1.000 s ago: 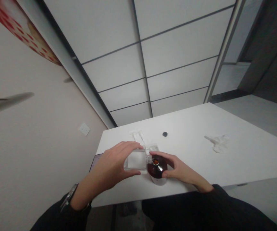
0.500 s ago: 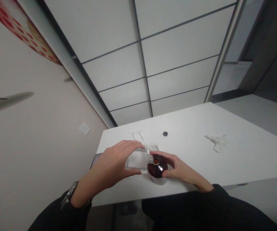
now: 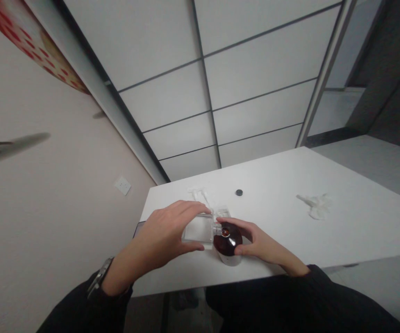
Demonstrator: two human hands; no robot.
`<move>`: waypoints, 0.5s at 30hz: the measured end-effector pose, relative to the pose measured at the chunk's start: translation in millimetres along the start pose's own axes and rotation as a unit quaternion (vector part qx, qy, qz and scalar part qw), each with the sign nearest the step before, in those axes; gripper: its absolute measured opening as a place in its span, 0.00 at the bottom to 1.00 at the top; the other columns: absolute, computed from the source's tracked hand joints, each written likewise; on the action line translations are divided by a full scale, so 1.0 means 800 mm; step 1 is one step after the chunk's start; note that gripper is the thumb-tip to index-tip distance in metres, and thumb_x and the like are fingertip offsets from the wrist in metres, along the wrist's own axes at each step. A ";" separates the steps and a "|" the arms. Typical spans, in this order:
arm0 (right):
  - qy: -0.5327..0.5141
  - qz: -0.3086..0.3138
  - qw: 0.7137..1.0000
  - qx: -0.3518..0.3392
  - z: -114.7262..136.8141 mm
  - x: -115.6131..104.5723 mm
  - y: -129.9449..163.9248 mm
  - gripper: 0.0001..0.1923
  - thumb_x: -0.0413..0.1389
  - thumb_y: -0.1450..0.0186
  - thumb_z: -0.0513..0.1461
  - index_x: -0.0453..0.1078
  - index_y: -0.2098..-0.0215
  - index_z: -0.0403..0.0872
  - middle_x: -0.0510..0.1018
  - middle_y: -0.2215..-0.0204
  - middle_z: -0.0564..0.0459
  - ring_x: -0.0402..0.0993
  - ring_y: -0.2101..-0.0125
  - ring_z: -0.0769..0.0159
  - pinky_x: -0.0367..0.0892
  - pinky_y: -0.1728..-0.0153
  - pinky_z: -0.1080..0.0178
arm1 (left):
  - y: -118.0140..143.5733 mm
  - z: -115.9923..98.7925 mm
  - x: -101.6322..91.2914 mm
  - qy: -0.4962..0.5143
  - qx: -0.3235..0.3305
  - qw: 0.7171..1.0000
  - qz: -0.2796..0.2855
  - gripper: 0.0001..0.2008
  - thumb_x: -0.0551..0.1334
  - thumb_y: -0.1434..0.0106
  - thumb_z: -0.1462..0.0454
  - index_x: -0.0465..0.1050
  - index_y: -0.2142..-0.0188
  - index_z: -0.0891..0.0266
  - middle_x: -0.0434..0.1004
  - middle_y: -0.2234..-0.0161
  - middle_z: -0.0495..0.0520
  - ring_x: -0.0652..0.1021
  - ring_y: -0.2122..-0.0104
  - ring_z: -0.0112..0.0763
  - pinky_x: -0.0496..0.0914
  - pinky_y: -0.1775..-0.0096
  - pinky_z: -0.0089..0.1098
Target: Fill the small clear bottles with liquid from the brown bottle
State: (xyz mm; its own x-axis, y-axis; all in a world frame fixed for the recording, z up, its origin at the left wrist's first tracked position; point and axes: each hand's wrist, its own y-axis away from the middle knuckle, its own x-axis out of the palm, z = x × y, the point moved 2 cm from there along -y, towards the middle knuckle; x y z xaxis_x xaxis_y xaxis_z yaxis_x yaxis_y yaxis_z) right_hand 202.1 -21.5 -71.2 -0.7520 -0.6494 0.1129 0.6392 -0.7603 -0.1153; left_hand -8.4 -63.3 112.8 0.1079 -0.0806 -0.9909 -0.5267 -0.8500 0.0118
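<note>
My left hand (image 3: 167,233) grips a clear, square-sided bottle (image 3: 200,229) between thumb and fingers. This bottle lies tipped on its side in the air, its neck pointing right. Its mouth meets the open top of a dark brown round bottle (image 3: 228,245) with a pale label low on its side. My right hand (image 3: 259,243) wraps round the brown bottle's shoulder from the right and holds it upright on the table. Whether liquid is flowing between the two mouths, I cannot tell.
On the white table (image 3: 272,185) a small dark cap (image 3: 239,192) lies beyond the bottles. White pump tops (image 3: 200,194) and a small clear object (image 3: 222,212) sit behind my left hand. Crumpled tissue (image 3: 318,206) is at the right. A dark-edged flat device (image 3: 138,227) shows beside my left wrist.
The clear bottle has shifted very slightly to the right at the brown bottle's mouth. Both hands keep their holds.
</note>
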 end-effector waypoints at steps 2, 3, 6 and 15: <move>0.005 0.001 1.000 0.001 0.000 0.000 0.000 0.45 0.73 0.47 0.56 0.70 0.35 0.52 0.73 0.35 0.43 0.68 0.35 0.45 0.52 0.30 0.38 | 0.000 0.001 0.000 -0.001 0.003 1.000 -0.002 0.29 0.75 0.40 0.58 0.71 0.41 0.51 0.77 0.39 0.55 0.77 0.40 0.48 0.74 0.42 0.45; 0.006 0.002 1.000 0.000 0.000 -0.001 0.000 0.45 0.73 0.47 0.56 0.70 0.36 0.53 0.73 0.35 0.43 0.68 0.35 0.45 0.52 0.30 0.38 | 0.000 0.001 0.000 -0.002 0.003 1.000 0.000 0.29 0.75 0.40 0.58 0.71 0.41 0.51 0.77 0.39 0.55 0.77 0.40 0.48 0.74 0.42 0.45; 0.005 0.001 1.000 -0.002 0.000 0.000 0.000 0.45 0.73 0.48 0.56 0.71 0.36 0.53 0.73 0.35 0.43 0.67 0.34 0.45 0.51 0.29 0.38 | 0.000 0.002 0.001 -0.002 0.004 1.000 0.004 0.29 0.75 0.41 0.58 0.71 0.41 0.51 0.77 0.40 0.55 0.76 0.40 0.48 0.74 0.42 0.45; -0.008 -0.002 1.000 0.007 0.001 0.001 0.000 0.46 0.74 0.48 0.55 0.70 0.35 0.52 0.73 0.35 0.42 0.67 0.34 0.45 0.50 0.29 0.39 | -0.003 0.000 0.003 0.000 0.007 1.000 0.009 0.32 0.77 0.43 0.59 0.72 0.41 0.52 0.77 0.39 0.55 0.75 0.39 0.49 0.74 0.41 0.47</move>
State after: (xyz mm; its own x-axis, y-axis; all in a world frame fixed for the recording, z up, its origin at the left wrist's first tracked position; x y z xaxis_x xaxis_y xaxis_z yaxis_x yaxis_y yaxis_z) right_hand 201.5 -22.4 -70.7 -0.7513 -0.6471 0.1297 0.6392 -0.7624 -0.1006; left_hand -6.9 -61.1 110.7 0.0981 -0.0947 -0.9907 -0.5399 -0.8413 0.0269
